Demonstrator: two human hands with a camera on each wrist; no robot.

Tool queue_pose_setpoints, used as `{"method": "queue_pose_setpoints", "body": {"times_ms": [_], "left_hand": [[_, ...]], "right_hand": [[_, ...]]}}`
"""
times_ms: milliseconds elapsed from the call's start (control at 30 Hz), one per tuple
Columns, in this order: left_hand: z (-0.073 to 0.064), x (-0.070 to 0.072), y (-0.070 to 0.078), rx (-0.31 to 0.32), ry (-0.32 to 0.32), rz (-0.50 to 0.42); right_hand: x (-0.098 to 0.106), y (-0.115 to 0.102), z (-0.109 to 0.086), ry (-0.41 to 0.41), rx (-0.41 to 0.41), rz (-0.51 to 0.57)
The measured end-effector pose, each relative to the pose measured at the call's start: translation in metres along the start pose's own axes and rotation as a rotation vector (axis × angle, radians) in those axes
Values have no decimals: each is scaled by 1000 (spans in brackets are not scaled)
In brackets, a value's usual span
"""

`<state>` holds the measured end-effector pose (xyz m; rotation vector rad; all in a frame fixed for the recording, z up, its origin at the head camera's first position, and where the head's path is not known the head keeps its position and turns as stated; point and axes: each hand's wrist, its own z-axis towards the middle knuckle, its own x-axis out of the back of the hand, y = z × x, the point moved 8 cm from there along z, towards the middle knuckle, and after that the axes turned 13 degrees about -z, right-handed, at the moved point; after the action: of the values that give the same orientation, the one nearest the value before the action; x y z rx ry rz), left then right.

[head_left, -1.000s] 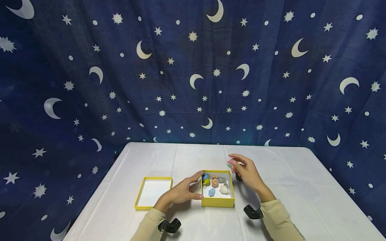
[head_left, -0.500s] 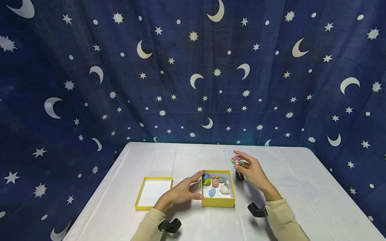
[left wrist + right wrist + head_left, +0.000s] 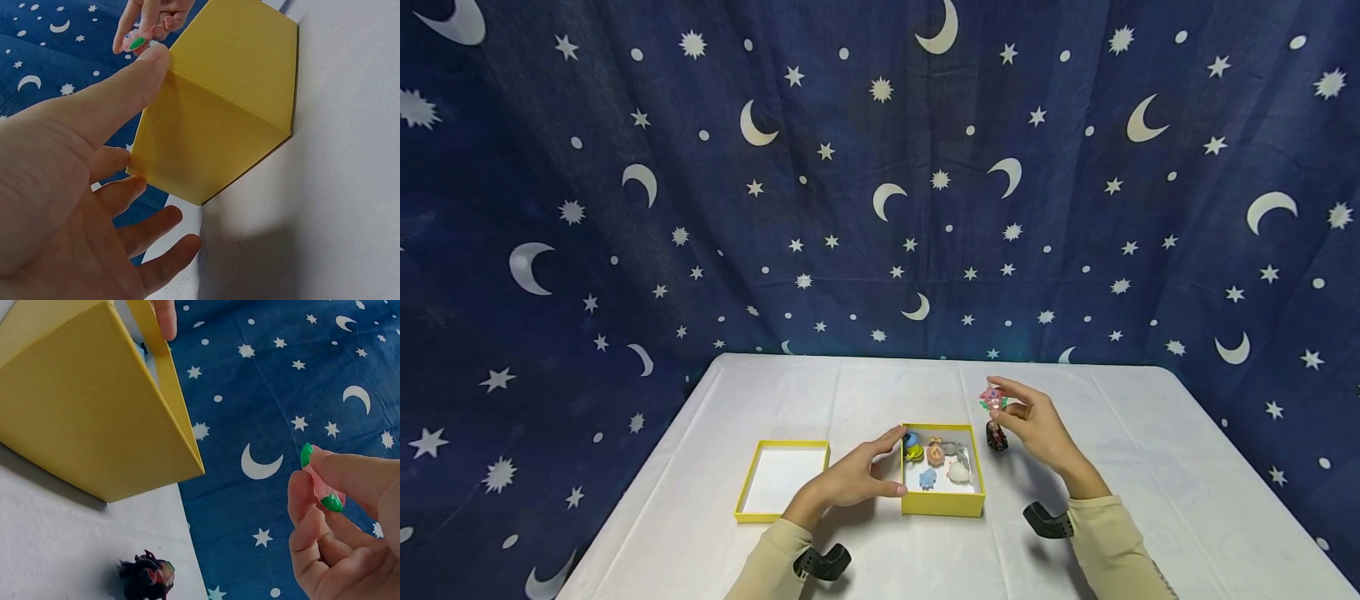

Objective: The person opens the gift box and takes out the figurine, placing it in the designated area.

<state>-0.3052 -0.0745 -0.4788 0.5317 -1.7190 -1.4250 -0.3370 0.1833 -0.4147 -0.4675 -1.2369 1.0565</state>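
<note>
My right hand [image 3: 1039, 427] pinches a small pink figurine [image 3: 992, 398] with green parts between thumb and fingers, above the table beyond the box's right back corner. On the table just below it stands a dark red-and-black figurine [image 3: 996, 437]. My left hand [image 3: 852, 477] rests against the left side of a yellow open-topped box [image 3: 942, 504], thumb and fingers spread along its wall, as the left wrist view shows too. Inside the box are several small figures, among them a blue one [image 3: 927, 478], an orange-brown one [image 3: 935, 452] and a white one [image 3: 958, 472].
A shallow yellow-rimmed lid [image 3: 782, 482], white inside, lies to the left of the box, partly behind my left forearm. All of it is on a white-covered table [image 3: 865, 392]. A dark blue curtain [image 3: 850, 208] with moons and stars hangs behind.
My right hand has moved right and slightly up from the box's edge with the pink figurine, whose front now faces me. More of the dark figurine shows. My left hand stays on the box.
</note>
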Motion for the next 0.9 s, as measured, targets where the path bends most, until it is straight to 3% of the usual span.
{"method": "queue_pose_setpoints", "body": {"times_ms": [500,900], "left_hand": [[0,0,-1,-3,0,6],[1,1,-2,1,4,5]], "right_hand": [[19,8,-3,48,-13,-114],[27,24,-4,67,-12,-104]]}}
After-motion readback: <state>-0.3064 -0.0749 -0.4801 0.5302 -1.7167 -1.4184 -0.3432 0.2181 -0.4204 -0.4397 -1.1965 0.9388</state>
